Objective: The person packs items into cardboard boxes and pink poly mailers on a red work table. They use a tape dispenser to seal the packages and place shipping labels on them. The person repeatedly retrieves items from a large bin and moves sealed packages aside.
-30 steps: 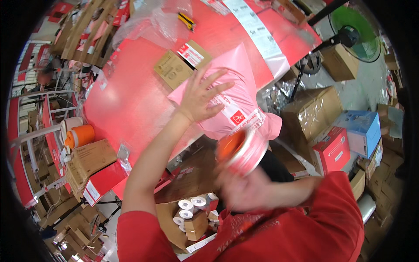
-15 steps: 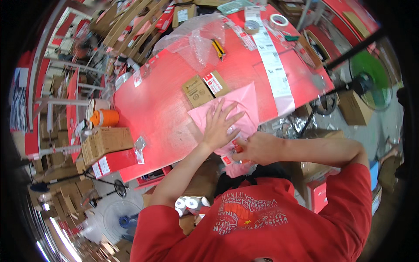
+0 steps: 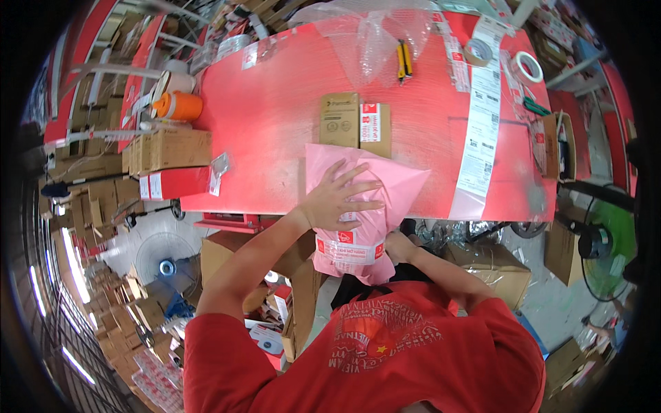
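Observation:
A pink plastic mailer bag (image 3: 396, 189) lies over the near edge of the red table, its lower part hanging toward me. My left hand (image 3: 337, 199) is open, fingers spread flat on top of it. Across the hanging part runs a strip of white and red printed tape (image 3: 351, 252). At the bag's lower right side my right hand (image 3: 401, 248) is curled, and the bag hides its fingertips and whatever they hold. Two small brown cardboard boxes, one plain (image 3: 338, 117) and one with a red and white label (image 3: 375, 131), touch the bag's far edge.
The red table (image 3: 261, 138) bears a yellow and black box cutter (image 3: 404, 60), bubble wrap (image 3: 365, 41), tape rolls (image 3: 527, 67) and a long strip of printed labels (image 3: 478, 138). Cardboard boxes (image 3: 180, 149) and an orange jug (image 3: 180, 106) stand at the left. A green fan (image 3: 609, 241) is at the right.
My right hand has gone from the bag's near edge to its lower right side, and the red tool in it no longer shows. More of the bag hangs over the edge, with tape across it.

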The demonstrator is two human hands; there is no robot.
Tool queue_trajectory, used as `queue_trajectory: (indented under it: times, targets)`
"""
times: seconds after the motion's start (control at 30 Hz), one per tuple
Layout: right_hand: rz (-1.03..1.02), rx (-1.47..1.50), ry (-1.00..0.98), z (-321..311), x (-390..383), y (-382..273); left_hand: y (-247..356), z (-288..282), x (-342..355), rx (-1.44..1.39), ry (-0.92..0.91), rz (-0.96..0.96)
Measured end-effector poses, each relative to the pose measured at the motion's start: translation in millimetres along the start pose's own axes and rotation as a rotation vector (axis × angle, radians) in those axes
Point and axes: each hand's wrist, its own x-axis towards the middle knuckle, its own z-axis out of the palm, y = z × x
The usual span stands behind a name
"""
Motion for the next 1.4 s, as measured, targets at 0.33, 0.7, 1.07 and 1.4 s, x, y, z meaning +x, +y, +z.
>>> queue_trajectory:
  times: [0.33,0.7,1.07,1.4]
  targets:
    - [-0.077,0.21,0.582,-310,-119,-110,119,-22,-14,-1.153,0.446,-0.802]
    - [-0.283,-0.206,0.39,-333,-70,-110,81,-83,-59,-0.81,0.68,-1.343]
    - [-0.259,-0.257,0.224,-306,-53,-46,5,146,-102,-0.467,0.983,-1.148]
    - [-0.277,-0.43,-0.166,-344,165,-249,77,-62,-125,-0.482,1.156,-1.481]
